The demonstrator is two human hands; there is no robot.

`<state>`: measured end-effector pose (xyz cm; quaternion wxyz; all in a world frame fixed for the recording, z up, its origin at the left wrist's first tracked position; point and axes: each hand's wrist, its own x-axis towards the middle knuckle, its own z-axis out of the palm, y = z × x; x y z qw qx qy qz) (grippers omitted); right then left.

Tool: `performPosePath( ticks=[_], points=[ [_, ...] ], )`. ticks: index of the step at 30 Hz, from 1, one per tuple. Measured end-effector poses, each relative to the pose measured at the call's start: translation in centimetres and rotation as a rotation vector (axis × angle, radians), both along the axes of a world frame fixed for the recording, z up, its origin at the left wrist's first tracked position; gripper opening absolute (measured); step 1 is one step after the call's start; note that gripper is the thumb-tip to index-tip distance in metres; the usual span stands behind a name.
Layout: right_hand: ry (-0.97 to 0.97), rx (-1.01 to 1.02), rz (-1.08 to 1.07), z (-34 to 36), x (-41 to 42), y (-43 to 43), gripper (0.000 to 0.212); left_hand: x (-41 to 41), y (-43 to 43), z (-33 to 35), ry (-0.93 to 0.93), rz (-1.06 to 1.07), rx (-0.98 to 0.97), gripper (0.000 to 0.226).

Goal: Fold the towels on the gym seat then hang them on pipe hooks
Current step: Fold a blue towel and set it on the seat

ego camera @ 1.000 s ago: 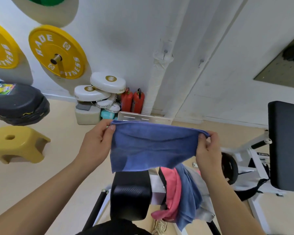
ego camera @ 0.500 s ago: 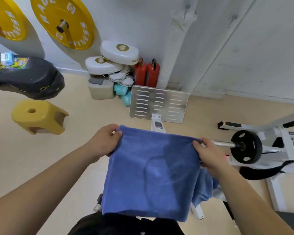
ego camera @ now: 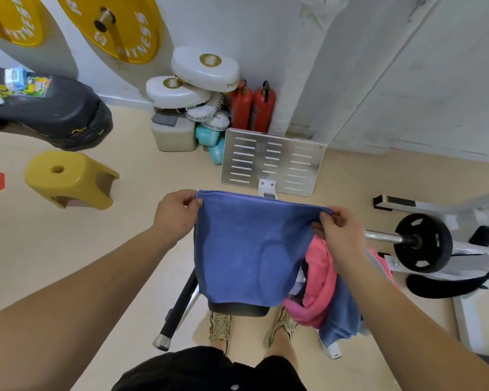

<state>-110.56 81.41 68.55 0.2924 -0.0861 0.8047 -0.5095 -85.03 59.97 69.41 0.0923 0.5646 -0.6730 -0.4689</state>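
A blue towel (ego camera: 249,249) hangs spread out in front of me, folded over at its top edge. My left hand (ego camera: 177,214) pinches its top left corner and my right hand (ego camera: 340,232) pinches its top right corner. The towel's lower edge covers most of the black gym seat (ego camera: 237,309) below it. A pink towel (ego camera: 319,280) and another blue towel (ego camera: 342,314) lie heaped to the right of the seat, partly behind my right forearm. A white wrapped pipe (ego camera: 308,60) runs up the wall at the back; no hooks show on it.
A slotted metal footplate (ego camera: 271,162) stands past the towel. Two red extinguishers (ego camera: 251,107), white pads (ego camera: 203,69) and a box crowd the wall. A yellow stool (ego camera: 68,179) sits at left, a barbell plate (ego camera: 422,242) on a white frame at right. My feet (ego camera: 220,327) stand under the seat.
The view has tilted further down. The blue towel is now held lower and hangs over the seat, with both hands still pinching its top corners; the pink towel shows again at right.
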Motion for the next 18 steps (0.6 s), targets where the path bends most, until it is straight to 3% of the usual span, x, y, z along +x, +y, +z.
performPosePath(
  ticks=[4,8,15,18],
  points=[
    [-0.025,0.011,0.075,1.2,0.2,-0.7,0.024,-1.0,-0.1,0.4,0.114,0.078,0.136,0.018],
    [0.117,0.159,0.173,0.7,1.5,1.5,0.026,0.8,1.0,-0.6,0.171,0.114,0.179,0.012],
    [0.269,0.375,0.598,-2.2,2.6,7.3,0.032,6.1,5.2,-2.2,0.023,-0.075,0.141,0.026],
    [0.398,0.436,0.797,-3.3,3.4,8.7,0.025,8.1,6.9,-3.7,-0.008,-0.123,0.110,0.032]
  ],
)
